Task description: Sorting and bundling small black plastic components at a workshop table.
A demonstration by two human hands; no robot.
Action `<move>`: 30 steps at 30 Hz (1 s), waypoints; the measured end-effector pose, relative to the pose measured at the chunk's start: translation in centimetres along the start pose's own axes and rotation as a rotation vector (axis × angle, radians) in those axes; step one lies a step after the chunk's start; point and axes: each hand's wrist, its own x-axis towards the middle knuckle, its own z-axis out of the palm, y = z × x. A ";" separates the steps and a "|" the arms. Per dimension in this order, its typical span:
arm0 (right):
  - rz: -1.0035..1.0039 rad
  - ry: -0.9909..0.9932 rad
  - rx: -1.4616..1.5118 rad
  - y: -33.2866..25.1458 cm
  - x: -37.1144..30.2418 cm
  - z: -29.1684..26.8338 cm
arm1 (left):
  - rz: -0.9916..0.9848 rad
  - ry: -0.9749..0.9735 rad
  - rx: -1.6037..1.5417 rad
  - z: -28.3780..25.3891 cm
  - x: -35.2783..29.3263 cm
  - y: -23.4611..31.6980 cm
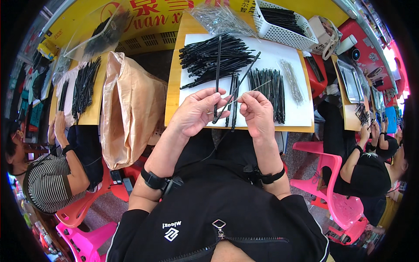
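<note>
My left hand point(196, 111) is closed on slim black rods: one upright rod point(218, 61) and another slanting rod point(245, 75) that crosses it near the fingers. My right hand point(257, 114) pinches a thin pale wire point(262, 84), whose other end reaches toward the left fingertips. Beyond the hands, a loose pile of black rods point(209, 56) covers the left of a white sheet point(279, 56). A tidy row of black rods point(267, 94) lies behind my right hand. To its right is a bundle of thin silvery wires point(291, 81). Whether the wire touches a rod is hard to tell.
At the table's far edge are a clear plastic bag point(222, 21) and a white perforated basket point(286, 35) of black rods. A large tan sack point(126, 109) stands left of the table. A pink chair point(327, 174) is at right. People handle items at tables on both sides.
</note>
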 end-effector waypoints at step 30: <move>0.312 -0.026 0.096 1.4 1.2 -0.9 | 0.096 -0.171 0.092 -0.3 -0.3 -0.7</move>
